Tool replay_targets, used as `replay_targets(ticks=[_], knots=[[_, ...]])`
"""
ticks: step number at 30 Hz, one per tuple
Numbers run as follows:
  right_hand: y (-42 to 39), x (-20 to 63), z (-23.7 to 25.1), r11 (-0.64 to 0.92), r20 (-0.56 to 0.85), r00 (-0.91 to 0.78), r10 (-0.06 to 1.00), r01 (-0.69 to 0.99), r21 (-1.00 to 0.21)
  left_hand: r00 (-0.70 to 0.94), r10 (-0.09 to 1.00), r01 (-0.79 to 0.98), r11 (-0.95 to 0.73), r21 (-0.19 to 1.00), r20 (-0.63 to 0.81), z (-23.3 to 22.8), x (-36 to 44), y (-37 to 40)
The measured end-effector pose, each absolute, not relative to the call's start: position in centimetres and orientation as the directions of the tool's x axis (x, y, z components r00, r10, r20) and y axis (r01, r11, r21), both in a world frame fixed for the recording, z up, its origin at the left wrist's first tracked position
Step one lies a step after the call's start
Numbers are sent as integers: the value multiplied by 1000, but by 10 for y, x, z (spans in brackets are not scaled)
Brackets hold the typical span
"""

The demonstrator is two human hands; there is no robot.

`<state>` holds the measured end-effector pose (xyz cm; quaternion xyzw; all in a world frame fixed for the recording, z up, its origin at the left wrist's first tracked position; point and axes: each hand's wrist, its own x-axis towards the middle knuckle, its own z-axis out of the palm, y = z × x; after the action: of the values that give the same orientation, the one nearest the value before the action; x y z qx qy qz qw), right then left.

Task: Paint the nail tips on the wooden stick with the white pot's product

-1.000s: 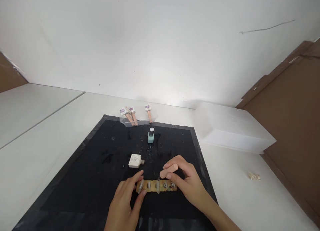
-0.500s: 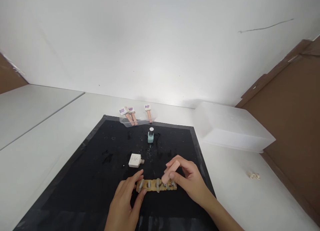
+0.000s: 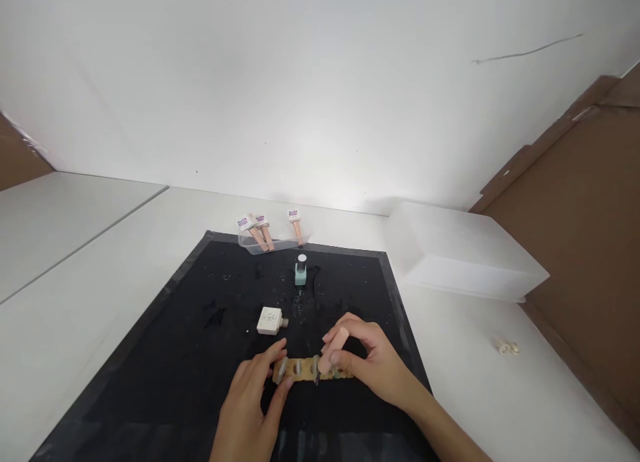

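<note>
A yellowish strip (image 3: pixel 305 370) lies on the black mat, with several false nails standing along it. My left hand (image 3: pixel 250 399) grips the strip's left end between thumb and fingers. Pinched in my right hand (image 3: pixel 375 362) is the pink handle of a nail polish brush (image 3: pixel 335 349). It slants down over the right half of the strip, its dark tip beside a nail near the middle. My fingers and the handle partly hide the nails at the right end. A white square nail polish bottle (image 3: pixel 269 321) lies on its side behind the strip, neck to the right.
Farther back stands a mint nail polish bottle (image 3: pixel 301 274) with a dark cap. Behind it, a clear tray (image 3: pixel 257 250) holds pink sticks with white labels (image 3: pixel 295 226). A translucent white bin (image 3: pixel 465 255) is at right, with small cream rings (image 3: pixel 508 347) nearer me.
My right hand has moved a little left with the brush, from the strip's right end toward its middle, and the handle is steeper. My left hand stays in place.
</note>
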<state>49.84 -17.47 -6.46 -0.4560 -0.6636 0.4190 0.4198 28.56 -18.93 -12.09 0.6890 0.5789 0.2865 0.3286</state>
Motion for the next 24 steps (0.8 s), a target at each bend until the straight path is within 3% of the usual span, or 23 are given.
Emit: replay_targets(ticks=[5, 10, 16, 21, 24], knots=[[-174, 499, -66, 210, 190, -99, 977, 272, -939, 154, 988, 626, -104, 773, 7, -120, 285, -189], [-174, 499, -67, 237, 187, -218, 958, 228, -944, 157, 988, 629, -103, 770, 3, -122, 284, -189], [-172, 501, -70, 178, 165, -72, 984, 243, -954, 163, 987, 637, -102, 764, -5, -120, 284, -189], [-174, 498, -69, 247, 197, -220, 955, 229, -942, 167, 985, 625, -130, 769, 31, -121, 285, -189], [-174, 497, -69, 233, 197, -147, 969, 301, -925, 168, 986, 628, -119, 769, 16, -121, 285, -189]])
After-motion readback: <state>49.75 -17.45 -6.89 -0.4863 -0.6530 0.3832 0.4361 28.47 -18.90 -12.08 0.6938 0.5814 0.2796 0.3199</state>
